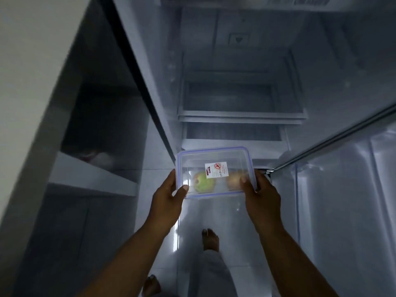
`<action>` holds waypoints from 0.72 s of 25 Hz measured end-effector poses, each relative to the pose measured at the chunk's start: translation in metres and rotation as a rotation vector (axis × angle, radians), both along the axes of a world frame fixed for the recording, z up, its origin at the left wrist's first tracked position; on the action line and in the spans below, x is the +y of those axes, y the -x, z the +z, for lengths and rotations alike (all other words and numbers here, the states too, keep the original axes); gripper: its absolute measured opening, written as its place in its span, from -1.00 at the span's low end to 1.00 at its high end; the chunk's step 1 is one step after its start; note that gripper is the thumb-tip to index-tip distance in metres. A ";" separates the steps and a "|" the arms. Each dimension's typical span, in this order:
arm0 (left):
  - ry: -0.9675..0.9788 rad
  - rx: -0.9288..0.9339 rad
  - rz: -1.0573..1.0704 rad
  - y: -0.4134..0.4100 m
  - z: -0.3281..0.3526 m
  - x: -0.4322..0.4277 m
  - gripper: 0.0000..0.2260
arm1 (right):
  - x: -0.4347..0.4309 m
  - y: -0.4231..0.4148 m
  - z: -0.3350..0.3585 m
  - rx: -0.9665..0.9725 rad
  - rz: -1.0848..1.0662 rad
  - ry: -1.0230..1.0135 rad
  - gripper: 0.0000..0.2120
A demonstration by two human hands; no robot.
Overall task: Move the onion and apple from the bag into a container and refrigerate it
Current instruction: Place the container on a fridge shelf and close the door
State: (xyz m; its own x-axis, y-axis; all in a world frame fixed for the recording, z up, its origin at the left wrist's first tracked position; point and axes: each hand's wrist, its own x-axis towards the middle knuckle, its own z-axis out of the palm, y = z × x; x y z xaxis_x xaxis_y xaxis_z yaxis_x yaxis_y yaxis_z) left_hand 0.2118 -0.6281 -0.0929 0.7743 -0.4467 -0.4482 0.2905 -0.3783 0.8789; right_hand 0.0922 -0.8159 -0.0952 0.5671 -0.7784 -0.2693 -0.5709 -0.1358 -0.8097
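Observation:
A clear plastic container with a blue-rimmed lid and a white sticker is held level in front of the open refrigerator. Through the lid I see a green apple on the left and a pale brown onion on the right. My left hand grips the container's left side, thumb on the lid. On the right side my right hand grips it the same way. The container is just outside the fridge's lower front edge.
Inside the fridge are glass shelves with a drawer below. The open fridge door stands at the right. A grey cabinet with shelves is at the left. My bare feet stand on the glossy tiled floor.

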 end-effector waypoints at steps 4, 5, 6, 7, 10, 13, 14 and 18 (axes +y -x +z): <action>0.030 0.035 0.056 -0.039 -0.056 -0.078 -0.63 | -0.078 -0.037 -0.057 0.025 -0.041 0.070 -0.73; 0.042 0.040 0.076 -0.052 -0.070 -0.096 -0.67 | -0.096 -0.050 -0.071 0.022 -0.046 0.080 -0.72; 0.056 0.033 0.084 -0.066 -0.081 -0.113 -0.71 | -0.113 -0.065 -0.083 0.023 -0.043 0.093 -0.71; 0.060 0.021 0.079 -0.079 -0.091 -0.128 -0.72 | -0.129 -0.079 -0.095 0.028 -0.037 0.111 -0.70; 0.069 -0.028 0.067 -0.125 -0.119 -0.170 -0.76 | -0.169 -0.126 -0.121 0.014 -0.023 0.160 -0.71; 0.081 -0.086 0.064 -0.171 -0.137 -0.202 -0.83 | -0.200 -0.171 -0.143 0.021 -0.031 0.140 -0.66; 0.080 -0.089 0.057 -0.182 -0.143 -0.211 -0.85 | -0.210 -0.182 -0.149 0.023 -0.049 0.106 -0.66; 0.038 -0.118 0.021 -0.220 -0.165 -0.240 -0.77 | -0.245 -0.224 -0.164 0.039 -0.058 0.067 -0.65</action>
State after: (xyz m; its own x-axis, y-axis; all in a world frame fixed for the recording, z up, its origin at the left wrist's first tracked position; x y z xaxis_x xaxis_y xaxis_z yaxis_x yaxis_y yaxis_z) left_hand 0.4319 -0.8685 -0.2578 0.8298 -0.4449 -0.3368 0.1921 -0.3390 0.9210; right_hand 0.3165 -1.0609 -0.2590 0.5109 -0.8263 -0.2371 -0.6106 -0.1546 -0.7767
